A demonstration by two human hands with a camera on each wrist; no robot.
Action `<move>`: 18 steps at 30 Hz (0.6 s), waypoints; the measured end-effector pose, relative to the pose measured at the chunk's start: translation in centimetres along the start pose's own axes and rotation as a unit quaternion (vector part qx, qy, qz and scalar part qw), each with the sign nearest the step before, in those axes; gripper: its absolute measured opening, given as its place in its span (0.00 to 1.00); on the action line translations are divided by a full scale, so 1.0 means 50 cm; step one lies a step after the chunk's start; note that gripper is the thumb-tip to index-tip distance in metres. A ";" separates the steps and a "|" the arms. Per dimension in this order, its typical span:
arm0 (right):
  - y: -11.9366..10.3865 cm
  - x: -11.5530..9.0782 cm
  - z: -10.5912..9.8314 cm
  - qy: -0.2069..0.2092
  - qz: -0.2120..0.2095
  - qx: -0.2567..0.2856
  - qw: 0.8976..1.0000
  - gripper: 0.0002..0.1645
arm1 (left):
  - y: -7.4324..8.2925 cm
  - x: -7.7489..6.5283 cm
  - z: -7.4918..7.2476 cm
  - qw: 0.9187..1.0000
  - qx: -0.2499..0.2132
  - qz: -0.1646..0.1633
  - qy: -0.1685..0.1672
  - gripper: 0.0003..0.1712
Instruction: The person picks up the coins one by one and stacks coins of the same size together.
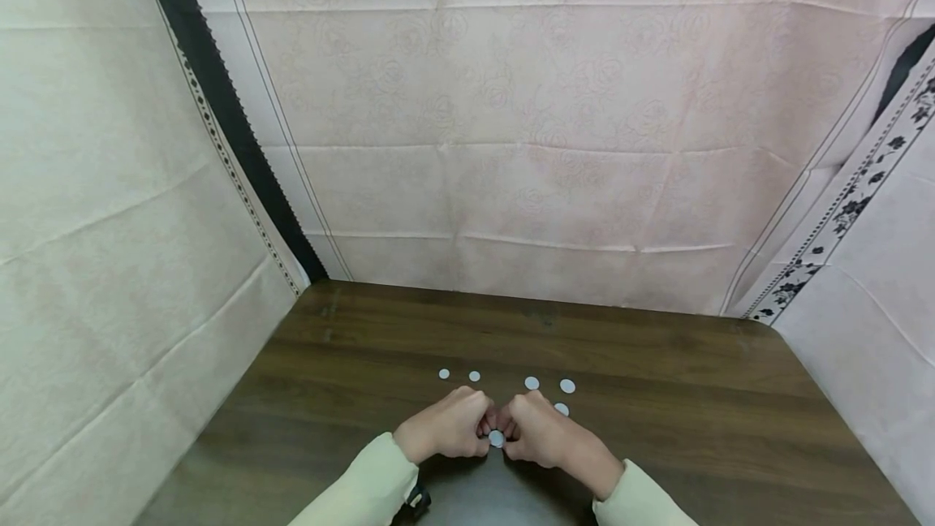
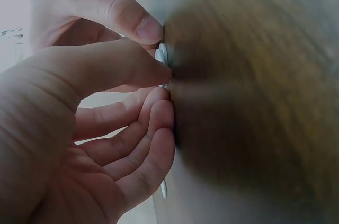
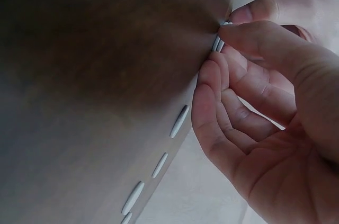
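Near the front of the wooden table (image 1: pixel 351 396), the two hands meet around a small flat white disc (image 1: pixel 497 438). My left hand (image 1: pixel 451 426) pinches it from the left, thumb and curled fingers at its edge. From the opposite side my right hand (image 1: pixel 542 433) holds it the same way, knuckles up. In the right wrist view the held piece looks like thin discs (image 3: pixel 218 43) stacked one on another, low over the tabletop. The left wrist view shows the stack (image 2: pixel 161 54) partly hidden behind the thumb.
Beyond the hands lie more white discs: two on the left, a smaller disc (image 1: pixel 444 373) and another disc (image 1: pixel 475 376); on the right a disc (image 1: pixel 532 382), a disc (image 1: pixel 567 385) and a partly covered disc (image 1: pixel 561 409). Pale cloth (image 1: pixel 511 144) hangs around the table.
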State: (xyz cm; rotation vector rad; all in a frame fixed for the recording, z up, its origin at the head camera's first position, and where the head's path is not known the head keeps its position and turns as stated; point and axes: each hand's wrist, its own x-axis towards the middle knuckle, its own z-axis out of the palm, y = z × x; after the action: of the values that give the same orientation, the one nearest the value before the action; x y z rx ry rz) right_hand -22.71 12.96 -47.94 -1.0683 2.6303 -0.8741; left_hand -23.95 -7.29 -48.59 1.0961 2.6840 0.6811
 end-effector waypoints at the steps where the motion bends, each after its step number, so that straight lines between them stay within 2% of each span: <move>1: 0.000 0.000 0.000 0.000 0.002 0.002 1.000 0.07 | -0.001 0.000 0.000 1.000 -0.002 0.000 0.001 0.07; 18: 0.000 -0.005 -0.002 -0.003 0.009 0.022 1.000 0.07 | 0.002 -0.005 0.000 1.000 -0.008 0.002 0.010 0.06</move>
State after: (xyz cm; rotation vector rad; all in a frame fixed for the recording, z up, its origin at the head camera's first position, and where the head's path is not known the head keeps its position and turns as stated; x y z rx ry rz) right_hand -22.57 13.14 -47.86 -1.0330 2.5993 -0.9186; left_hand -23.73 -7.41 -48.54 1.0982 2.6896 0.7170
